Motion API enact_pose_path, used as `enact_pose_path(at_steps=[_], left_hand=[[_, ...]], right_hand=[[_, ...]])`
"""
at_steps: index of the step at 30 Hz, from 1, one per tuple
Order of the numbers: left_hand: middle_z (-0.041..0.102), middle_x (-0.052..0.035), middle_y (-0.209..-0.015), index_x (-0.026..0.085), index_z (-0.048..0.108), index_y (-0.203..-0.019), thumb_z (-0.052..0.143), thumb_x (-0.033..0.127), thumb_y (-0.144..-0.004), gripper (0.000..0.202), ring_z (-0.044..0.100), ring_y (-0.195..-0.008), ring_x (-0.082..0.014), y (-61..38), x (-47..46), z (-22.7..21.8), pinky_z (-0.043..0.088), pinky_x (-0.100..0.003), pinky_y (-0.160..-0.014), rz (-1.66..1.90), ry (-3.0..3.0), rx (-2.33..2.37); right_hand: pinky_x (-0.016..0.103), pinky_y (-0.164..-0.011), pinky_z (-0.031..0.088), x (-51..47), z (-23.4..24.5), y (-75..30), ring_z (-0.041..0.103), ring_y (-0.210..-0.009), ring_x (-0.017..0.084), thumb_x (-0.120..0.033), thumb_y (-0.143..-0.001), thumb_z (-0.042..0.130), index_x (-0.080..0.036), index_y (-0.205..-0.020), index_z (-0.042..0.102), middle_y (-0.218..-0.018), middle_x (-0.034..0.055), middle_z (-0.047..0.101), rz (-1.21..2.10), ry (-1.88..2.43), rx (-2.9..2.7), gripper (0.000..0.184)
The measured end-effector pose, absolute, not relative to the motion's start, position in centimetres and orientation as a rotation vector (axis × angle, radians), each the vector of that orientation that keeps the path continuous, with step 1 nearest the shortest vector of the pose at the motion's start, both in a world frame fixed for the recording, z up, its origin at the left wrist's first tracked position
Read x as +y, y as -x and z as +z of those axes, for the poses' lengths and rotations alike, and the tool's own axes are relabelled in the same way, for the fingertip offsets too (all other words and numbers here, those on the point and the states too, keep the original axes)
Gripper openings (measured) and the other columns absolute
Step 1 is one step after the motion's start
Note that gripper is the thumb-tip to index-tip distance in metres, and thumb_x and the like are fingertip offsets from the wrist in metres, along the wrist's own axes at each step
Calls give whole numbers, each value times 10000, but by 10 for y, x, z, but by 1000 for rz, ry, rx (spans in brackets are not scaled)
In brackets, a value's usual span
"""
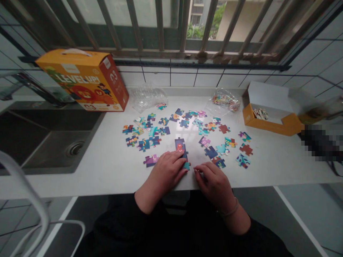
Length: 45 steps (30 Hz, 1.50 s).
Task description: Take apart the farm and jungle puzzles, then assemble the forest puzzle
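Several colourful jigsaw pieces [187, 126] lie scattered on a white counter [107, 160]. My left hand [167, 171] rests near the counter's front edge, fingers pressed on a joined strip of blue pieces [180, 146] with a teal piece at its lower end. My right hand [213, 180] lies just to the right, fingers curled down onto the counter beside that teal piece; whether it holds anything I cannot make out. A purple piece [150, 160] sits just left of my left hand.
An orange puzzle box [83, 80] stands at the back left beside a steel sink [53, 142]. A crumpled clear bag [148, 96] and a bag of pieces [225, 100] lie at the back. An open orange tray box [270, 114] sits at the right.
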<state>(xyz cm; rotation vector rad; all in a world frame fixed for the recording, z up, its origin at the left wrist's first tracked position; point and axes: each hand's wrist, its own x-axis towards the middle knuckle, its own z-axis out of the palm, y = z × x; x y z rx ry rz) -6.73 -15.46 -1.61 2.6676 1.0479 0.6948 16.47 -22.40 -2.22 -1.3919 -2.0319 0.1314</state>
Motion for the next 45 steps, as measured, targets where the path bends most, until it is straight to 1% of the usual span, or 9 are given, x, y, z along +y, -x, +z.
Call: enact_pose_path(at_steps=[3,6,9,12,15,21,28,39,45], left_hand=[[808,-138,-1307,202,752,-1212,646,227,-1099,157,757,-1199,-319,69,-153,-11,609,-514,-1017,835,-2680,1066],[815,-89,-1038,205,746,-1074,609,232,-1122,148,755,-968,-270,74,-158,-2,577,-439,-841,912,-2714,1120],[706,-31,-750,220,675,-847,598,246,-1128,292,670,-714,-218,87,-164,6,470,-387,-669,931,-2815,1161],[607,9,-625,241,564,-706,620,229,-1112,410,574,-583,-174,107,-166,9,383,-367,-601,990,-2870,1120],[572,23,-595,239,540,-671,618,202,-1103,440,544,-554,-151,125,-161,11,392,-335,-598,1081,-2784,1113],[520,39,-541,231,524,-620,610,282,-1121,511,508,-493,-130,132,-151,14,378,-293,-538,1131,-2413,1426],[544,31,-567,233,516,-626,595,226,-1105,486,549,-530,-143,118,-151,13,440,-289,-599,1040,-2718,1144],[552,36,-562,237,503,-634,579,238,-1117,489,546,-525,-143,118,-147,10,423,-295,-610,990,-2766,1124],[536,39,-566,239,490,-646,562,240,-1129,488,541,-523,-145,118,-147,9,422,-299,-604,985,-2785,1102]], right_hand=[[383,-791,529,-223,-27,-163,697,-845,239,-233,-1129,601,-219,-1065,714,-900,60,735,63,1454,-2077,130],[374,-775,495,-225,-27,-163,696,-809,229,-257,-1137,602,-211,-1057,732,-869,52,748,17,1474,-2091,159],[371,-768,471,-227,-26,-163,685,-763,217,-258,-1135,606,-204,-1050,741,-836,39,756,-8,1470,-2087,169],[377,-718,425,-228,-24,-163,632,-683,210,-281,-1142,580,-232,-886,698,-716,17,690,-72,1469,-2116,286],[384,-682,378,-228,-23,-163,575,-633,204,-293,-1144,554,-257,-749,606,-646,8,621,-117,1474,-2145,400],[384,-682,354,-228,-22,-161,541,-618,195,-283,-1133,547,-264,-704,556,-624,3,594,-135,1472,-2134,430],[378,-682,343,-227,-21,-160,517,-601,186,-269,-1120,554,-260,-701,551,-620,3,603,-130,1480,-2128,419],[376,-680,347,-227,-22,-158,528,-611,186,-280,-1117,565,-261,-707,553,-624,6,610,-142,1494,-2132,411],[367,-725,439,-232,-12,-194,599,-704,218,-298,-1155,523,-271,-793,582,-720,26,628,-125,1671,-1923,368]])
